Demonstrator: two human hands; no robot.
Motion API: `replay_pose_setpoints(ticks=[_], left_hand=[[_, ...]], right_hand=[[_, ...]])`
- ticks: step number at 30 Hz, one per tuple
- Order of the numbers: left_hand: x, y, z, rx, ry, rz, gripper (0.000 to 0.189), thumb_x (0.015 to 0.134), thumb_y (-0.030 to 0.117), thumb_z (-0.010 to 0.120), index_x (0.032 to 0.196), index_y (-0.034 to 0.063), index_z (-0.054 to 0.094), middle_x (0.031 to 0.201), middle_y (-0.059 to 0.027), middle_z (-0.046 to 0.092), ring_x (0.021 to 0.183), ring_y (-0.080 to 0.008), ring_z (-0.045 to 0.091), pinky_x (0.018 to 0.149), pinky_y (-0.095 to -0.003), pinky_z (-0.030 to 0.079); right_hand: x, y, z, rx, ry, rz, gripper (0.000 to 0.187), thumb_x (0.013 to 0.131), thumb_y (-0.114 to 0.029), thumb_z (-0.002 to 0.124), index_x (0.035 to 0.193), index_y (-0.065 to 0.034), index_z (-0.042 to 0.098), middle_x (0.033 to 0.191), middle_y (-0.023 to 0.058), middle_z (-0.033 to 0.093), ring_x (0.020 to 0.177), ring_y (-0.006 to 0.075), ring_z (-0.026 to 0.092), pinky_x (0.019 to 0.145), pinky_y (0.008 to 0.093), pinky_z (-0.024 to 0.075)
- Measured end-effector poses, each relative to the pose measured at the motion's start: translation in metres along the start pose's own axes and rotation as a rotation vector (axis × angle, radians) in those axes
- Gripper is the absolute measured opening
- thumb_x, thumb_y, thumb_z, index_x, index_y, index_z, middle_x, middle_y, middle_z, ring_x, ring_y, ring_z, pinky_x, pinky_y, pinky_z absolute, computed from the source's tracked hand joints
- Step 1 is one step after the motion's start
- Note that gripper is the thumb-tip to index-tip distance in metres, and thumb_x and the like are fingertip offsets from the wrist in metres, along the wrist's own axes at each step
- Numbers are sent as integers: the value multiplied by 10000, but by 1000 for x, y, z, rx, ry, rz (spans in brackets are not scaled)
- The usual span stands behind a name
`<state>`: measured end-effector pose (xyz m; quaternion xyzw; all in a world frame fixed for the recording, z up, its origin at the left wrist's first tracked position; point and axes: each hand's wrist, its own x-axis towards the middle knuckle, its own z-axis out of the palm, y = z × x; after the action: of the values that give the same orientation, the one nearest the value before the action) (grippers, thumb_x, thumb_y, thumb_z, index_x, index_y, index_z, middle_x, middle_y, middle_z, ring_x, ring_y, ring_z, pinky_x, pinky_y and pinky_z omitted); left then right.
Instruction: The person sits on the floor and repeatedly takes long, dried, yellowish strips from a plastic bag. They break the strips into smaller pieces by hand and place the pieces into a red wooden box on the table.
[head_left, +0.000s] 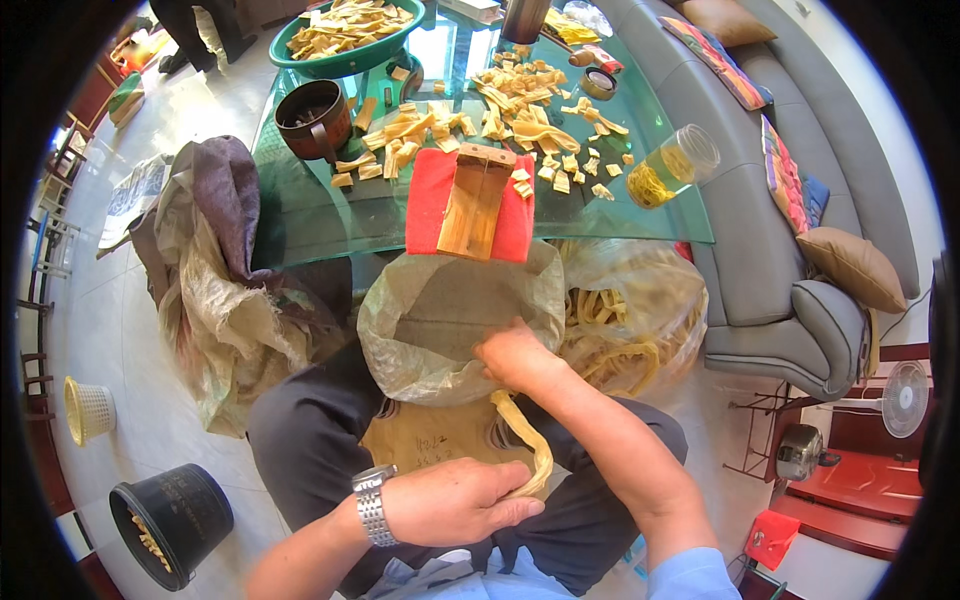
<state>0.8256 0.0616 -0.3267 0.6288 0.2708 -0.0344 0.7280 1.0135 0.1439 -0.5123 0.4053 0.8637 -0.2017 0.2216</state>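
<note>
My left hand (459, 501), wearing a metal-band watch, grips a long pale-yellow dried strip (536, 442) between thumb and fingers. The strip bends upward over my lap towards a woven plastic sack (420, 375). At the sack's near right rim is my right hand (521, 356), its fingers curled; whether it pinches the rim or something else cannot be told. The sack stands with a wide mouth between my knees. Just beyond it, a small wooden board with a crosspiece (474, 210) lies on a red cloth (424, 202) at the glass table's edge.
Cut yellow pieces (517, 90) lie across the glass table (337, 225), with a green basin (281, 56), dark mug (307, 124) and plastic jar (671, 169). A clear bag of strips (637, 315) is right of the sack. A black bucket (187, 517) stands left; a grey sofa (750, 255) right.
</note>
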Motion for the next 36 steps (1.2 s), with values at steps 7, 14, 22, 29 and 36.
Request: replay_pose_setpoints(ticks=[7,14,22,29,36], left_hand=[[-14,-8,35,0,50,21,391,1063,414,556,973,34,552,764,-140,612,703,-293,601,697,-384,511],[-28,24,7,-74,114,0,353,1066,400,567,972,60,560,711,-16,547,643,-135,519,615,-309,469],[1,43,-63,-589,344,197,303,1101,321,496,1137,42,608,606,42,441,455,-48,361,417,-229,287],[39,38,-116,-1097,340,470,333,1118,317,424,1131,33,597,693,17,486,520,-78,419,466,-242,355],[71,15,-135,-1169,503,551,330,1100,235,465,1247,-36,584,1021,-98,672,887,-186,681,768,-321,581]], right_hand=[[-2,-1,10,-85,167,44,216,845,-245,711,1037,-150,738,1057,104,702,1068,295,660,980,483,432],[-29,-2,-31,-9,215,133,265,947,-269,631,1159,-126,697,1118,148,686,1123,351,637,999,514,452],[-96,15,-126,1491,422,-161,488,1107,-429,423,1393,-60,563,1228,63,683,1159,176,617,1039,353,465],[-117,0,-174,445,1214,-260,560,861,-5,712,1398,-69,568,1396,135,574,1303,313,552,1115,436,421],[-86,7,-151,171,1145,-279,520,774,33,741,1228,-219,703,1379,108,587,1295,327,563,1050,434,471]])
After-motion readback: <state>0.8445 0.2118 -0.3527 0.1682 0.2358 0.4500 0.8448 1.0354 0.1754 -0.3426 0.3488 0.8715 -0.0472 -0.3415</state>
